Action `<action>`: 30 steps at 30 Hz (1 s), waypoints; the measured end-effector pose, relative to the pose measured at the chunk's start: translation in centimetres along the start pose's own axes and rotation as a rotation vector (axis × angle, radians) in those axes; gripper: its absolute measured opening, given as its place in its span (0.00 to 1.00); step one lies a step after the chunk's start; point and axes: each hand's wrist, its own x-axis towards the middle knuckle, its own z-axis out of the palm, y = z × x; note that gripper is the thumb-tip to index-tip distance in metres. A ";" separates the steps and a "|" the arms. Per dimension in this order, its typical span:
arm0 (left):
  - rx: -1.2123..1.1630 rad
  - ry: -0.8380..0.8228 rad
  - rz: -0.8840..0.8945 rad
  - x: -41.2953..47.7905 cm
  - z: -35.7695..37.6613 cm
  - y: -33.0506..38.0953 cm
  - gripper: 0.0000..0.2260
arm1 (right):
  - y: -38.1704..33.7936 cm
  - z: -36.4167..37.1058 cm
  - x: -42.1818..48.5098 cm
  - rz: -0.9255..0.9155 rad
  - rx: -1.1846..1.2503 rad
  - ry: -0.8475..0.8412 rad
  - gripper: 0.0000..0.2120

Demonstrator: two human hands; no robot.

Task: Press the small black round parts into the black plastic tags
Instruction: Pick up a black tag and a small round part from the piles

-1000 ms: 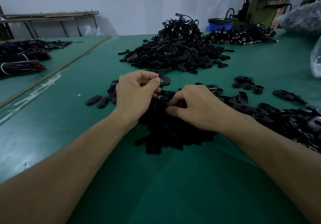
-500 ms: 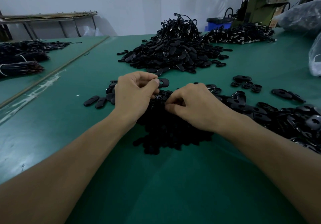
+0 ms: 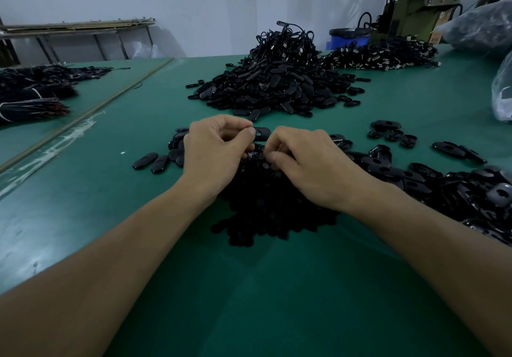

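At the far left, well apart from the fingers, tied bundles of dark parts [image 3: 30, 102] are seen on the green table [image 3: 249, 301]. A few loose tags [image 3: 151, 161] are laid just left of the left hand [image 3: 214, 153]. The fingers of that hand are curled, and a black tag [image 3: 261, 133] is pinched between thumb and forefinger, with its holed end showing to the right of the fingertips. Below both sets of fingers a pile of small round parts [image 3: 266, 212] is spread, and the pinched tag is held above its far edge. The right hand [image 3: 307, 163] is set just right of the tag, its fingers curled and its fingertips lowered to the pile; whether a round part is pinched there cannot be told. Beyond the fingers a large heap of tags [image 3: 277, 85] is piled. To the right of the right hand more tags [image 3: 457, 190] are scattered, some singly, some in a thick layer. At the far right edge a clear plastic bag [image 3: 502, 91] is seen, and at the back a green machine [image 3: 415, 19].
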 end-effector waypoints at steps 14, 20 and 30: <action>0.012 -0.028 0.016 -0.1 0.0 -0.1 0.05 | 0.1 -0.5 -0.2 0.016 0.120 0.162 0.07; 0.007 -0.033 0.016 -0.1 0.1 -0.1 0.04 | 0.2 -0.7 -0.1 0.051 0.212 0.263 0.09; -0.007 -0.045 0.020 -0.2 0.3 0.1 0.05 | 0.1 -0.9 0.0 0.078 0.190 0.248 0.10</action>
